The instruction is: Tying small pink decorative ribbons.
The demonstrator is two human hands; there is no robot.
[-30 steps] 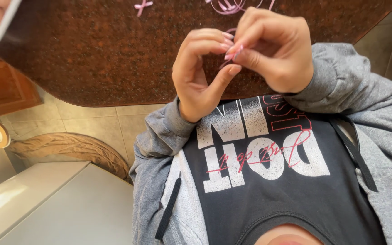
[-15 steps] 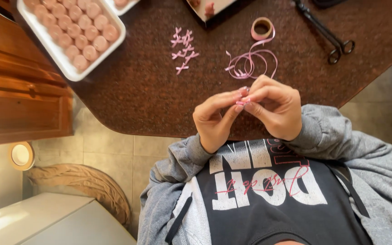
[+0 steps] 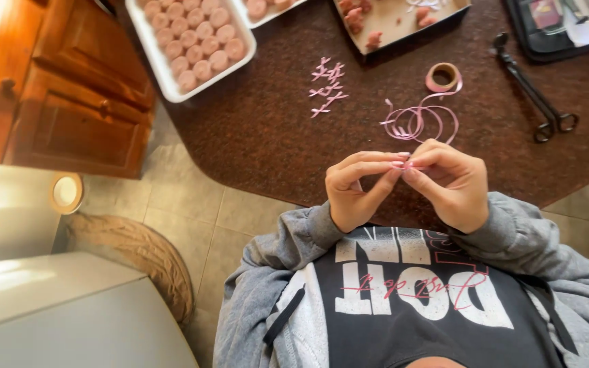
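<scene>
Since half a second ago, both hands sit lower in view, and more of the brown counter (image 3: 260, 143) shows beyond them. Left hand (image 3: 357, 191) and right hand (image 3: 450, 184) meet fingertip to fingertip, pinched shut on a small piece of pink ribbon (image 3: 403, 164) that is mostly hidden, so its long axis cannot be told. Just beyond lies loose coiled ribbon (image 3: 418, 121) running to its spool (image 3: 443, 76), with finished bows (image 3: 326, 87) to the left, black scissors (image 3: 533, 95) to the right, and a white tray (image 3: 172, 92) of pink rounds further off.
</scene>
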